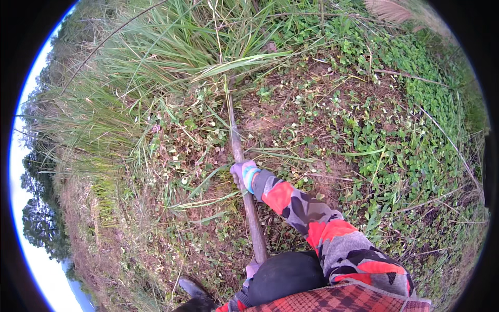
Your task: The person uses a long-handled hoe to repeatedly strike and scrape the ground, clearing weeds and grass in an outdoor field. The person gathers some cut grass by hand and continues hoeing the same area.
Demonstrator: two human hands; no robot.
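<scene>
A long wooden tool handle [255, 230] runs from near my body up toward the tall grass. My right hand [245, 175], in a lilac glove with coloured bands at the cuff, is closed around its middle. My left hand [252, 269], also in a lilac glove, is at the handle's near end and seems to grip it, partly covered by my dark-clothed knee [286, 277]. The handle's far end goes in among grass blades, so the tool's head is hidden. Loose cut-looking blades [206, 202] lie beside and across the handle.
A dense clump of tall grass [175, 50] stands ahead and to the left. Low leafy plants [390, 148] cover the right side, with brown soil [269, 121] showing between. Dry stalks [452, 140] lie at right. My dark boot [193, 286] rests at lower left; trees [43, 222] stand beyond.
</scene>
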